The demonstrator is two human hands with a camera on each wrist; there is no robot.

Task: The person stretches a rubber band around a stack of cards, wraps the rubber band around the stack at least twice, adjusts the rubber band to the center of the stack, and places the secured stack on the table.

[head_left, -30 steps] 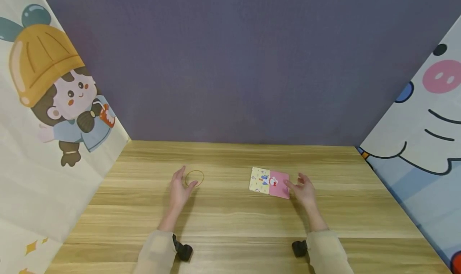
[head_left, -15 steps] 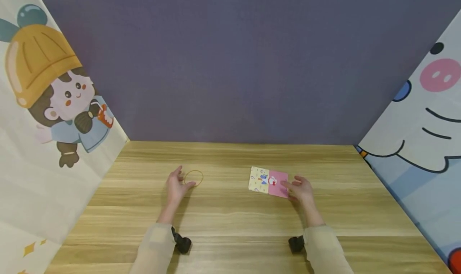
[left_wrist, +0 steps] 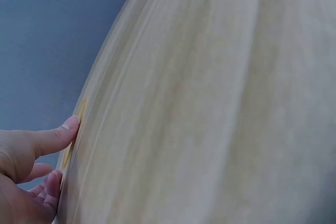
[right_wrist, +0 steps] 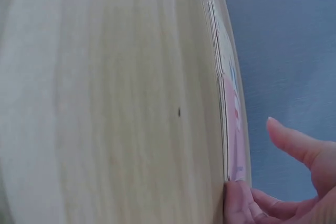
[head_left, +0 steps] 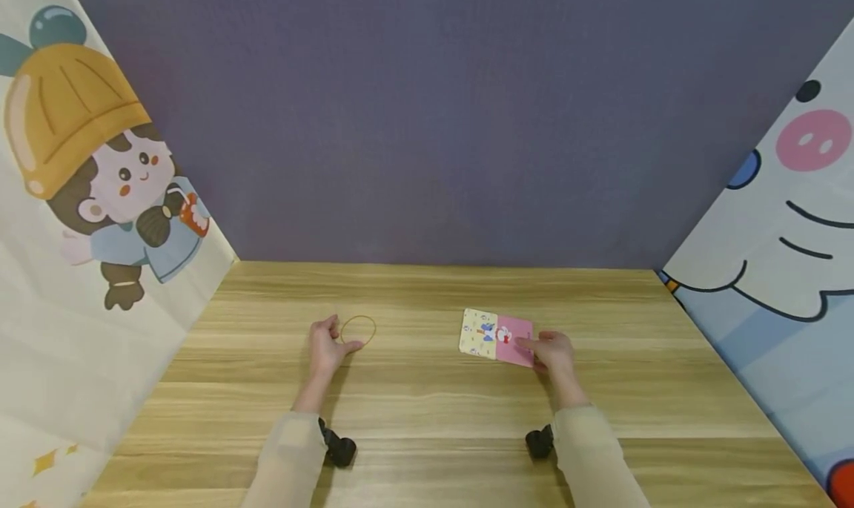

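A thin yellow rubber band (head_left: 363, 316) forms a loop on the wooden table, left of the middle. My left hand (head_left: 325, 352) is beside it, thumb overlapping the loop's near side and fingers at its left edge. In the left wrist view, thumb and fingertips are spread along the band (left_wrist: 83, 109). To the right lies a thin layered booklet (head_left: 497, 335), one half yellow and the other pink, printed with cartoon figures. My right hand (head_left: 556, 356) is at its pink end. In the right wrist view, fingertips touch the booklet's end (right_wrist: 236, 156), while the thumb (right_wrist: 289, 140) stands raised apart.
The wood-grain table (head_left: 427, 411) ends at a dark blue-grey back panel (head_left: 440, 122). Cartoon-printed side panels stand at the left (head_left: 67, 360) and right (head_left: 800, 308). Black cameras sit on the left wrist (head_left: 342, 452) and right wrist (head_left: 539, 443).
The right hand has moved left, its thumb now further over the pink half. The left hand's fingers have bent in closer to the rubber band. Band and booklet lie where they were.
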